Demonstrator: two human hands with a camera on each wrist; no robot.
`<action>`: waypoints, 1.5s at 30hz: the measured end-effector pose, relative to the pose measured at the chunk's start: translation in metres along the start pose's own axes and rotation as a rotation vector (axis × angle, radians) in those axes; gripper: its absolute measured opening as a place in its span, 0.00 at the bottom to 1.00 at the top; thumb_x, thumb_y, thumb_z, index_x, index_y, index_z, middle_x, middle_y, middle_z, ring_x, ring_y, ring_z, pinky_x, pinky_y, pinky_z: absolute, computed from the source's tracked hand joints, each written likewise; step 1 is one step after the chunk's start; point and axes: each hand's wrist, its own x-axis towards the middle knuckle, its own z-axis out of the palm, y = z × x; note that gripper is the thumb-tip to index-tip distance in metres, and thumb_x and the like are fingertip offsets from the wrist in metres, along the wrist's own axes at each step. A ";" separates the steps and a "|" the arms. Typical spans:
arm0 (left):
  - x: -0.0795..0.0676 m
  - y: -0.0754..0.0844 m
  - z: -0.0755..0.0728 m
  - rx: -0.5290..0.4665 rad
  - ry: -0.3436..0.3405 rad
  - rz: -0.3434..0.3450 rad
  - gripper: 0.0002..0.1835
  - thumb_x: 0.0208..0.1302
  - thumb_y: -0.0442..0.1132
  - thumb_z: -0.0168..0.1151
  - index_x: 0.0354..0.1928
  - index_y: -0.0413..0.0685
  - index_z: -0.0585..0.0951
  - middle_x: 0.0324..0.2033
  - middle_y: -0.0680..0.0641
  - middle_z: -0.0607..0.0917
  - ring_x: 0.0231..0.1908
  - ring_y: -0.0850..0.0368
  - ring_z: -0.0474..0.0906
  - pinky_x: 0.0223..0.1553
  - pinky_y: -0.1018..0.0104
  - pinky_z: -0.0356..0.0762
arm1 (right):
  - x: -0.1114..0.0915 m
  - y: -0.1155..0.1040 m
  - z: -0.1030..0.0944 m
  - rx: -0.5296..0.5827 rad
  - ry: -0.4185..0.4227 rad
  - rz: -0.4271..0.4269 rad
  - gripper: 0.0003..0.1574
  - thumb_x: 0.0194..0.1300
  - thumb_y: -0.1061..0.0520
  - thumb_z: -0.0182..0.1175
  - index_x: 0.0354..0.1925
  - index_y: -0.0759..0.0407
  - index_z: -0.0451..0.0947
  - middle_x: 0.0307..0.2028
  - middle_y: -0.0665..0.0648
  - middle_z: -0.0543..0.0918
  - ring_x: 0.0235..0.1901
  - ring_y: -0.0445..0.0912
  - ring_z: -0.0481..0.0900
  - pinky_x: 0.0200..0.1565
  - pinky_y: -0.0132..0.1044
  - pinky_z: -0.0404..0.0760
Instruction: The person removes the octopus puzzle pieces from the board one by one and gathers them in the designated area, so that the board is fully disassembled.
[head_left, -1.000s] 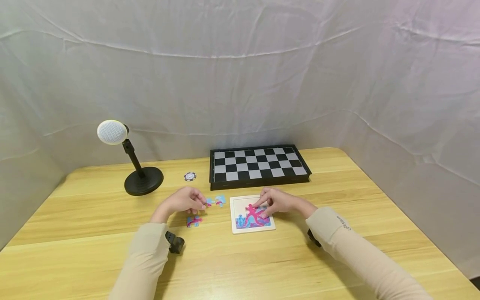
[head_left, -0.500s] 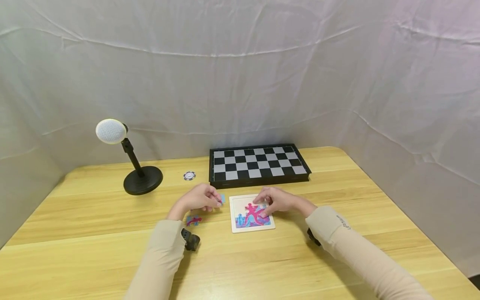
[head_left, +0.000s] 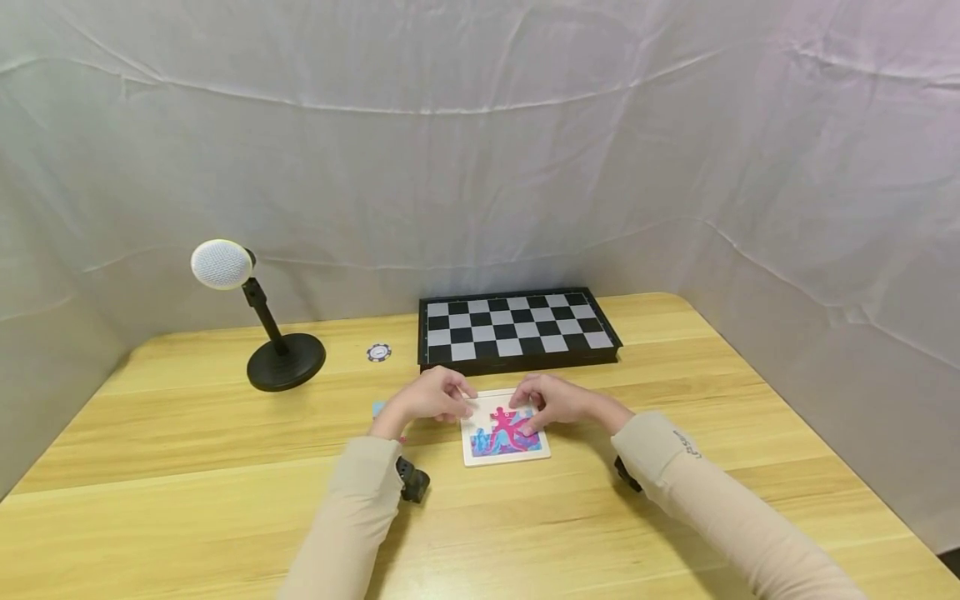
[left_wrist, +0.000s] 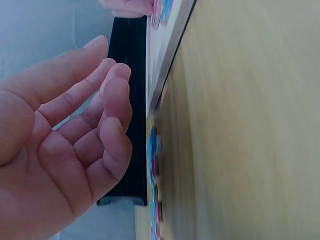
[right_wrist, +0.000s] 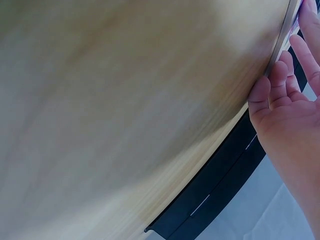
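Note:
A pale square puzzle tray [head_left: 480, 461] lies on the table, partly filled with joined jigsaw pieces [head_left: 498, 442] in pink, blue and purple. My left hand [head_left: 433, 395] hovers by the tray's left edge. Its fingers are loosely bent, and the left wrist view shows nothing between thumb and fingertips. My right hand [head_left: 555, 402] rests on the tray's right side, thumb and forefinger spread over the pieces and hiding part of them. Loose jigsaw pieces [left_wrist: 152, 155] lie on the wood left of the tray, mostly hidden by my left hand in the head view.
A black-and-white checkered board [head_left: 517, 327] in a black case stands just behind the tray. Farther left are a poker chip [head_left: 378, 352] and a microphone [head_left: 222, 265] on a round black stand [head_left: 287, 362]. Pale cloth hangs behind the wooden table [head_left: 187, 500].
My left hand has moved right, from the loose pieces over to the tray's left edge. My right hand and the tray have stayed in place.

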 end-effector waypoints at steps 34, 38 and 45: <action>0.023 0.014 0.023 0.249 -0.075 -0.079 0.21 0.44 0.30 0.69 0.45 0.43 0.81 0.21 0.50 0.74 0.20 0.60 0.66 0.20 0.73 0.64 | 0.000 0.001 0.000 -0.001 -0.002 -0.005 0.18 0.46 0.56 0.69 0.36 0.60 0.77 0.31 0.51 0.71 0.30 0.45 0.64 0.34 0.32 0.66; 0.023 0.015 0.025 0.277 -0.065 -0.081 0.21 0.43 0.31 0.70 0.44 0.44 0.81 0.21 0.50 0.74 0.22 0.59 0.66 0.22 0.72 0.64 | 0.000 0.002 0.000 0.000 0.002 -0.006 0.18 0.45 0.56 0.69 0.36 0.60 0.77 0.30 0.51 0.70 0.30 0.44 0.64 0.33 0.32 0.66; 0.023 0.013 0.026 0.254 -0.065 -0.066 0.17 0.45 0.30 0.68 0.42 0.43 0.82 0.27 0.49 0.76 0.27 0.57 0.67 0.25 0.70 0.66 | 0.001 0.003 0.001 -0.012 0.001 0.001 0.18 0.46 0.56 0.69 0.37 0.59 0.77 0.31 0.51 0.70 0.30 0.44 0.64 0.34 0.32 0.66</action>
